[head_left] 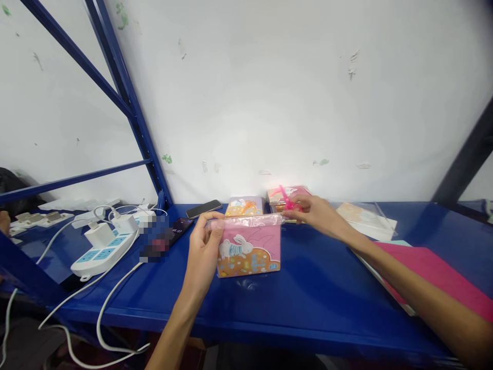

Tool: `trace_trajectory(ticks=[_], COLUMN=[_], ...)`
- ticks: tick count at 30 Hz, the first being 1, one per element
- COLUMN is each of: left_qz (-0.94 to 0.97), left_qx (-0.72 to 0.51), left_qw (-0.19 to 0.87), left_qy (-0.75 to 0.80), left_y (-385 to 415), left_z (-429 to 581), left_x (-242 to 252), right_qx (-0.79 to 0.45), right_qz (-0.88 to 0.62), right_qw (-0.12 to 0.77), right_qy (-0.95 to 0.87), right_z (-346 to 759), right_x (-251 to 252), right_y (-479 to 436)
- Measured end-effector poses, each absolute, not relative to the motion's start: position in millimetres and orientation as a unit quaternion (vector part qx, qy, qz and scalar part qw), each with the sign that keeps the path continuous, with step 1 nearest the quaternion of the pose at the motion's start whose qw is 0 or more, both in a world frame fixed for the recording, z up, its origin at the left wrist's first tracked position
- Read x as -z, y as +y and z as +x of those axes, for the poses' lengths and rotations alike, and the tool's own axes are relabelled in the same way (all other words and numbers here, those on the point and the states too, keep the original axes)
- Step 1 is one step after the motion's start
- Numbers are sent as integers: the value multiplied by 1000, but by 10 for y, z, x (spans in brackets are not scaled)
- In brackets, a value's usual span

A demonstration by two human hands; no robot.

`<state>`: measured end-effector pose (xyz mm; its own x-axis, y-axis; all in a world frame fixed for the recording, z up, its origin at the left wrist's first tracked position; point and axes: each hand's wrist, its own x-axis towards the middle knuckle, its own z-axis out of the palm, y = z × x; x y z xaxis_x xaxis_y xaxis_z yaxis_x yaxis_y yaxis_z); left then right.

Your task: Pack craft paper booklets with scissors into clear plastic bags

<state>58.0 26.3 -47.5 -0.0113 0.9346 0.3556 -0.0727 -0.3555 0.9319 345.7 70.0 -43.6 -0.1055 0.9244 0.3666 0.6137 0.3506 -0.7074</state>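
The light is soft and bright on the wall [269,103]; the plastic film [254,221] shows glare. Under the tabletop [316,298] it is dark. The upper right corner darkens; pixel blocks hide part of one phone [181,227].

White wall [265,103] (scuffed, green-flecked), blue shelf [319,295], blue post [122,77]

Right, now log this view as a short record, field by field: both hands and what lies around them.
left hand: grips the upper left corner of a rabbit-print packet in clear plastic
right hand: fingers at a pink ribbon, near the packet's upper right end; exact grip unclear
packet face: white rabbit on pink and orange, toward the camera
behind: two stacks of printed items, left one and right one
left side: power strip, dark-screened phone
right side: pink sheet
surface: blue table
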Motion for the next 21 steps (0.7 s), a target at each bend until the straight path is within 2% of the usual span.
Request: trace_trajectory(ticks=[5,9,12,15,17,21], left_qz=[568,562,559,556,554,552], left_qx=[-587,-592,-591,-597,-601,-598], left_qw=[435,436,449,454,454,462], left_qy=[379,379,370,360,356,353], left_y=[259,238,215,199,199,215], left_z=[586,589,579,574,578,590], left_x=[459,460,468,467,458,439], right_qx=[-74,-35,-72,-93,-57,39], right_qz=[-512,-415,-397,-372,-363,-398], right_qw=[454,440,365,227,167,125], right_qy=[-726,-795,-839,-895,-915,-908], right_z=[3417,3371,3288,3162,3079,2987], right_x=[198,57,-139,-342,-441,-581], right_y=[502,342,170,14,-32,36])
